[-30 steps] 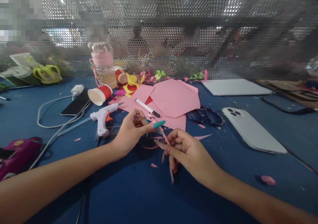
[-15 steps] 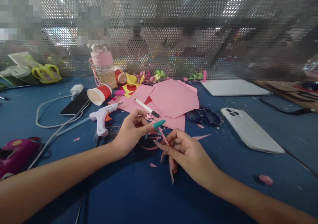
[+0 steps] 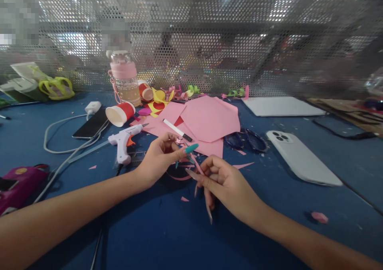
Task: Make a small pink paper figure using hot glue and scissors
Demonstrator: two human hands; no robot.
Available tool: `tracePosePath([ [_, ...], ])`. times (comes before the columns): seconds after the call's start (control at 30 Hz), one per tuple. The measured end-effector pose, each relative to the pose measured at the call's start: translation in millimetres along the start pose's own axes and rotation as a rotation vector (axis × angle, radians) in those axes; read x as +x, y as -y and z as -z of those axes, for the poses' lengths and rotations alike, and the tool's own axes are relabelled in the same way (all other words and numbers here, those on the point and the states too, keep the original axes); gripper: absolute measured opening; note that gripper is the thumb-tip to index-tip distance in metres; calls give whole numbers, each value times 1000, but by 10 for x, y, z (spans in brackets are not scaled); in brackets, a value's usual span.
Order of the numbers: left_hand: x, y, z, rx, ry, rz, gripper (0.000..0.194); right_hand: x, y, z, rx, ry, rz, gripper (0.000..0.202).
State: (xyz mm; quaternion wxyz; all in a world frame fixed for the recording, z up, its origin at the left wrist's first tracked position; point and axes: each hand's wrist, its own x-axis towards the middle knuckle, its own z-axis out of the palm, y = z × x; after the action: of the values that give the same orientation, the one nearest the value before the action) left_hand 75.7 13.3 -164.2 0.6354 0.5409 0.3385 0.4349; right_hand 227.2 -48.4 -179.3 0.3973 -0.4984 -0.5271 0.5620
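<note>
A narrow pink paper strip (image 3: pixel 196 163) spans the gap between my two hands. My left hand (image 3: pixel 163 154), with a long teal thumbnail, pinches its upper end. The lower end is between the thumb and fingers of my right hand (image 3: pixel 221 178). Behind the hands lie pink paper sheets (image 3: pixel 209 118), with a white marker (image 3: pixel 176 129) on them. Left of my left hand is a white glue gun (image 3: pixel 122 142). Dark blue scissors (image 3: pixel 247 139) rest beyond my right hand. Small pink scraps (image 3: pixel 184 199) are scattered on the blue table (image 3: pixel 167 238).
At the left are a black phone (image 3: pixel 91 124), a white cable, a red paper cup (image 3: pixel 121 113), a pink-lidded bottle (image 3: pixel 124 76) and a magenta object (image 3: pixel 22 186). A white phone (image 3: pixel 302 158) and a white board (image 3: pixel 283 106) lie right. Perforated metal (image 3: pixel 191 34) stands behind.
The fingers of my right hand have shifted very slightly. Both hands keep nearly the same place, with the strip still between them.
</note>
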Motion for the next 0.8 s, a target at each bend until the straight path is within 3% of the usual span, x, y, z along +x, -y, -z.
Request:
tracePosePath([
  [0.3,3,-13,-6,23,-29,-16,32,0,-13,10,0,11,-2,32],
  [0.8,-8,-17,1,25,-1,-44,21,5,10,-5,19,16,-11,34],
])
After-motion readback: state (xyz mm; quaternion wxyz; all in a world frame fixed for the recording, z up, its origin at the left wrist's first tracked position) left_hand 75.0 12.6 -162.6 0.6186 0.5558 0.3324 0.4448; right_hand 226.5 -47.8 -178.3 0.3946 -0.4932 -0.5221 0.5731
